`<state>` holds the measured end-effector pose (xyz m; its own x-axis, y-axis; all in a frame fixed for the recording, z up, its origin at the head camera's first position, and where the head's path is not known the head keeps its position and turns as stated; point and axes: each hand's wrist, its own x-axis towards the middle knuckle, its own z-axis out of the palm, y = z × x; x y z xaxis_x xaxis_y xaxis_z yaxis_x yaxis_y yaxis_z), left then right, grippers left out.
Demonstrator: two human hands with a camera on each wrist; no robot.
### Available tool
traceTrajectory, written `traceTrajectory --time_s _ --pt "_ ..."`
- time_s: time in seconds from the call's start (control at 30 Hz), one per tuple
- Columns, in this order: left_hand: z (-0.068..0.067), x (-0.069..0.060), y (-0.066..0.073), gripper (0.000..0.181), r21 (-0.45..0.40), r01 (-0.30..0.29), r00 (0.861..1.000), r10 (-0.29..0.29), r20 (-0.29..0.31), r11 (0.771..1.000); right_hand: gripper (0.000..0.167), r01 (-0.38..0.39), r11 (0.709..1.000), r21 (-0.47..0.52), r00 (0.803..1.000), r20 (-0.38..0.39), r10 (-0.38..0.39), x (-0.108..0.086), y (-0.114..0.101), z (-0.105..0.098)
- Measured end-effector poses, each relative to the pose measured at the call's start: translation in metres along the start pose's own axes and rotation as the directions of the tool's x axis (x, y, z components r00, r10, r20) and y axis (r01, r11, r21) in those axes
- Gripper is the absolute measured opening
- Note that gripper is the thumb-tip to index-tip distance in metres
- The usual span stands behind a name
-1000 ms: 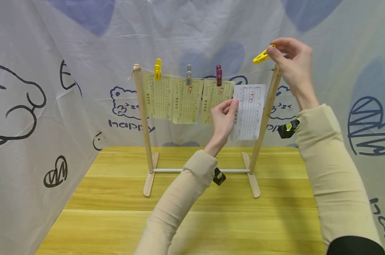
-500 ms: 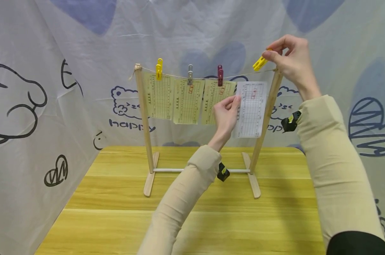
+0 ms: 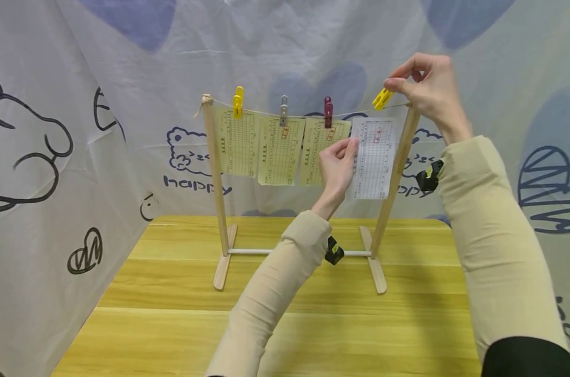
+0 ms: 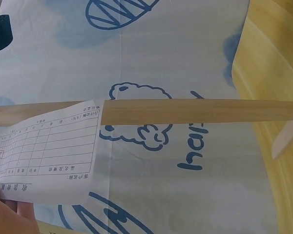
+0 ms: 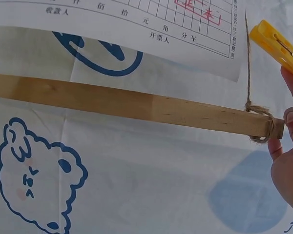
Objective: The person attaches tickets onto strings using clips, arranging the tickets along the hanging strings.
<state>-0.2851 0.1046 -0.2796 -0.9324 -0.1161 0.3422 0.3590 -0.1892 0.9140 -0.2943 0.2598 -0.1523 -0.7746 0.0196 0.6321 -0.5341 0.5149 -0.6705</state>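
A white printed receipt slip (image 3: 373,162) with a red stamp is pinched at its left edge by my left hand (image 3: 338,165). Its top edge lies just below the string (image 3: 351,112). Above the string's right end, my right hand (image 3: 431,89) pinches a yellow clothespin (image 3: 382,99), whose tip reaches down to the string near the slip's top. In the right wrist view the clothespin (image 5: 276,46) shows beside the string, apart from the slip (image 5: 195,34). Three yellowish slips hang to the left under a yellow clothespin (image 3: 238,102), a grey clothespin (image 3: 283,111) and a maroon clothespin (image 3: 328,112).
The string is tied between two wooden posts, a left post (image 3: 216,178) and a right post (image 3: 398,167), on flat feet joined by a white rod (image 3: 249,252). They stand on a wood-grain table (image 3: 172,314). A printed cloth (image 3: 139,120) hangs behind.
My left hand has raised the white slip towards the string and slightly right. My right hand has lowered the yellow clothespin to the string, tipping it more steeply downward.
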Motion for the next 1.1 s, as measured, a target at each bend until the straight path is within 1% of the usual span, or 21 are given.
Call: traceTrajectory --time_s 0.07,0.17,0.27,0.33,0.47,0.63,0.87,0.97,1.1 --pt "-0.0008 0.0005 0.0010 0.023 0.012 0.007 1.000 -0.007 -0.002 1.000 0.016 -0.007 1.000 0.018 1.000 0.025 0.006 0.0014 -0.0007 0.0005" --pt "-0.0009 0.0009 0.0013 0.023 0.027 0.013 1.000 -0.013 -0.003 1.000 0.015 -0.016 1.000 -0.007 0.998 0.053 0.017 0.0023 -0.0007 -0.0004" --pt "-0.0007 0.0017 0.0008 0.023 0.024 0.010 1.000 -0.010 -0.006 1.000 0.007 -0.032 0.996 -0.081 0.997 0.070 0.038 0.0023 -0.0009 -0.0010" --pt "-0.0008 0.0020 0.0006 0.023 0.022 0.010 1.000 -0.010 -0.009 1.000 0.003 -0.036 0.988 -0.148 0.996 0.079 0.048 0.0020 -0.0011 -0.0011" --pt "-0.0010 0.0023 0.0014 0.023 0.028 0.009 1.000 -0.008 -0.008 1.000 0.014 -0.031 0.973 -0.230 0.994 0.099 0.055 0.0014 -0.0019 -0.0005" --pt "-0.0010 0.0025 0.0026 0.024 0.049 0.009 1.000 -0.009 -0.016 0.999 0.020 -0.024 0.966 -0.257 0.991 0.123 0.057 0.0015 -0.0028 0.0008" --pt "-0.0008 0.0049 0.0003 0.023 0.043 0.029 0.999 -0.028 -0.028 0.999 0.020 -0.056 0.957 -0.285 0.985 0.143 0.101 0.0039 -0.0038 -0.0012" --pt "-0.0007 0.0057 -0.0003 0.023 0.042 0.028 0.999 -0.027 -0.032 0.999 0.022 -0.064 0.948 -0.313 0.982 0.151 0.116 0.0046 -0.0039 -0.0019" --pt "-0.0005 0.0057 0.0002 0.023 0.056 0.029 0.999 -0.028 -0.024 0.998 0.025 -0.069 0.943 -0.326 0.978 0.162 0.128 0.0046 -0.0037 -0.0021"
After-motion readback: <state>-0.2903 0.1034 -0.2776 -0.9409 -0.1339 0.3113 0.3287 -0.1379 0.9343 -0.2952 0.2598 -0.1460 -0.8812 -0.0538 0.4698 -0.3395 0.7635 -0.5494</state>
